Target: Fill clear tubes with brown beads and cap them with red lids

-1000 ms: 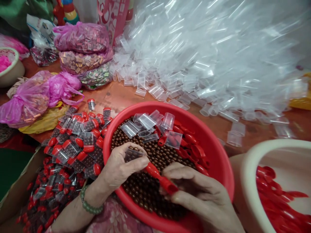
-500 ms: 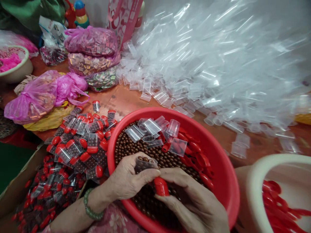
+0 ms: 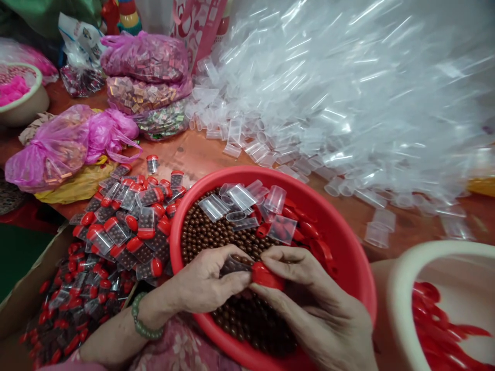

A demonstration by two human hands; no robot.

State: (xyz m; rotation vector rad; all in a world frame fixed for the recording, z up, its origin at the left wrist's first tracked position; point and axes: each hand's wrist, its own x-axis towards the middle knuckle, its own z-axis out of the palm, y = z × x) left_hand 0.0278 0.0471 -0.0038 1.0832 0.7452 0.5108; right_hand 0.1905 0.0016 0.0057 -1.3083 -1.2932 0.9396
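Over a red basin point(image 3: 369, 288) of brown balls point(image 3: 203, 232), my left hand point(image 3: 209, 281) is closed around a small clear container point(image 3: 234, 265) with brown balls inside. My right hand point(image 3: 315, 301) pinches a red cap point(image 3: 267, 275) between thumb and fingers. The cap sits against the container's right end; whether it is fully seated I cannot tell. Empty clear sleeves point(image 3: 242, 197) and loose red caps point(image 3: 309, 229) lie on the balls at the basin's far side. Left of the basin is a pile of capped containers point(image 3: 147, 222).
A large heap of clear sleeves point(image 3: 328, 103) covers the back right of the table. At the right stands a cream tub point(image 3: 402, 304) with red pieces point(image 3: 433, 319). Pink bags point(image 3: 147, 56) are stacked at the back left. A carton point(image 3: 36, 275) holds more capped containers below.
The container has turned from mouth-up to lying sideways. My right hand has brought the red cap up against its end. The view has shifted slightly.
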